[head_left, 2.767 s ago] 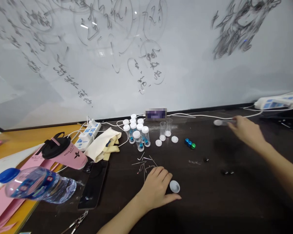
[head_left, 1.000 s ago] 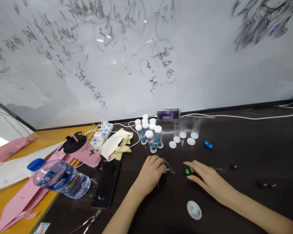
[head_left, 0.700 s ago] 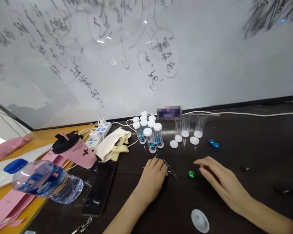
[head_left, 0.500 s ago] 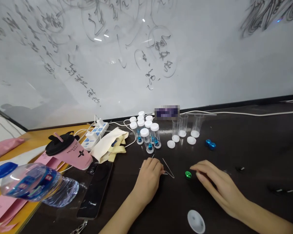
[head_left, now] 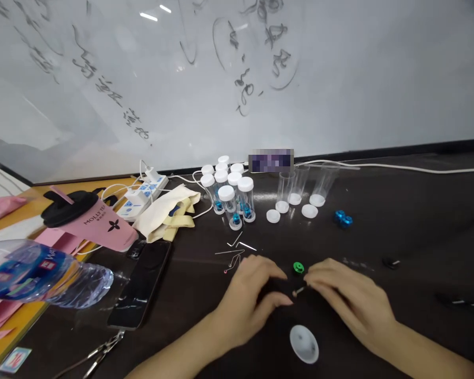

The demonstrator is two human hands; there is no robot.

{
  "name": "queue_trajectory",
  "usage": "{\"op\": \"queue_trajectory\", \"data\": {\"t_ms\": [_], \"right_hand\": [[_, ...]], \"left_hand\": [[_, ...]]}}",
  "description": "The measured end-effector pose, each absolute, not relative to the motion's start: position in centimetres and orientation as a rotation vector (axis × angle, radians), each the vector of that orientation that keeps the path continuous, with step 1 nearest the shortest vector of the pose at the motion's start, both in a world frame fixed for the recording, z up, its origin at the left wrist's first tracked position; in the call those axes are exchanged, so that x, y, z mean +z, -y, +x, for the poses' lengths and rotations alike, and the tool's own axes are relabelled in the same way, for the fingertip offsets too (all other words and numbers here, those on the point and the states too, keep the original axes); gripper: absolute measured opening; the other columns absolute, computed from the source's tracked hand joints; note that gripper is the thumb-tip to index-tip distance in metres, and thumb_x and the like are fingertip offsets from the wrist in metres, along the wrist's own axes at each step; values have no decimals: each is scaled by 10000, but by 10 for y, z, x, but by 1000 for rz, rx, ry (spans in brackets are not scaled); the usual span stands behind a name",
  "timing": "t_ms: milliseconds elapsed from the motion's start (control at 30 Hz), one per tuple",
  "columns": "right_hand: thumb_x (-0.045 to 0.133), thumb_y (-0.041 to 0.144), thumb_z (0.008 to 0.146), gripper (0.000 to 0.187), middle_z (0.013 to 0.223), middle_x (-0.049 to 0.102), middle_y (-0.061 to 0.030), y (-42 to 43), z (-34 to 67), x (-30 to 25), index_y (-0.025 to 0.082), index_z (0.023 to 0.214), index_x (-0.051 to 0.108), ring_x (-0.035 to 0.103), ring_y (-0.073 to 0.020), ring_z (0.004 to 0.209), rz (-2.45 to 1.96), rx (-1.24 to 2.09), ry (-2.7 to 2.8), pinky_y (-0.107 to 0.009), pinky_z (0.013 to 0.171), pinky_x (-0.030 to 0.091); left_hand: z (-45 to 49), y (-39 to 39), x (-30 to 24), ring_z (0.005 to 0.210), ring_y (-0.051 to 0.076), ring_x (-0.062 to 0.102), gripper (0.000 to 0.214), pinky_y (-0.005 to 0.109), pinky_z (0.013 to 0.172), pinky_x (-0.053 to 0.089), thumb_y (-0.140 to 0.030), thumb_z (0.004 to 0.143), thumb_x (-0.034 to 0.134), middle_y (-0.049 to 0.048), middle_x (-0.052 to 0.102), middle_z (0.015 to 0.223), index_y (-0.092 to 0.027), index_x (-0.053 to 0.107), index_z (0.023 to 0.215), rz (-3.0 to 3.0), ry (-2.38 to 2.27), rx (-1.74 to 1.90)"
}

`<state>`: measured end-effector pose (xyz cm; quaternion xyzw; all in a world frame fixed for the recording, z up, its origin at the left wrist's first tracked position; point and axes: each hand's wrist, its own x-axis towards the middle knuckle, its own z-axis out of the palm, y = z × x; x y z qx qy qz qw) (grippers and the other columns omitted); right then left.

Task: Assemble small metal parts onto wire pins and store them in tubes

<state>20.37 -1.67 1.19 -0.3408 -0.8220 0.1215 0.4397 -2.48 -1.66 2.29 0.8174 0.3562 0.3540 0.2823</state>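
Near a glossy round green piece (head_left: pixel 298 268), your right hand (head_left: pixel 349 295) pinches a slim rod (head_left: pixel 300 290); your left hand (head_left: pixel 248 297) curves, thumb apart

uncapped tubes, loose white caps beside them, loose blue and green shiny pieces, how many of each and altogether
Clear cylindrical uncapped tubes: 3
Flat round white caps beside the tubes: 2
Small shiny blue metallic pieces, loose: 2
Small shiny green metallic round piece, loose: 1
Total: 8
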Motion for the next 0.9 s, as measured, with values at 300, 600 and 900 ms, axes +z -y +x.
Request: {"op": "queue_trajectory", "data": {"t_ms": [300,600,900], "right_hand": [[546,343,961,252,780,680,-10,4,207,6,215,749,598,657,-163,726,-1284,628,1730,-268,637,472],[529,318,968,259,784,678,-6,2,205,9,218,738,595,638,-151,677,-1249,573,1810,-263,602,455],[539,288,956,154,858,655,-33,-1,203,11,239,849,638,628,-193,756,-1154,465,1926,-319,677,493]], "left_hand": [[-51,-12,25,951,227,517,115,378,777,411,-228,928,541,59,638,1049,-189,639,973,2618,-1413,514],[-65,-23,33,878,212,505,173,370,768,418,-154,943,484,55,643,981,-177,654,926,2514,-1567,663],[-70,-26,38,864,197,505,152,363,807,435,-96,891,544,30,637,910,-183,659,840,2375,-1617,743]]}}
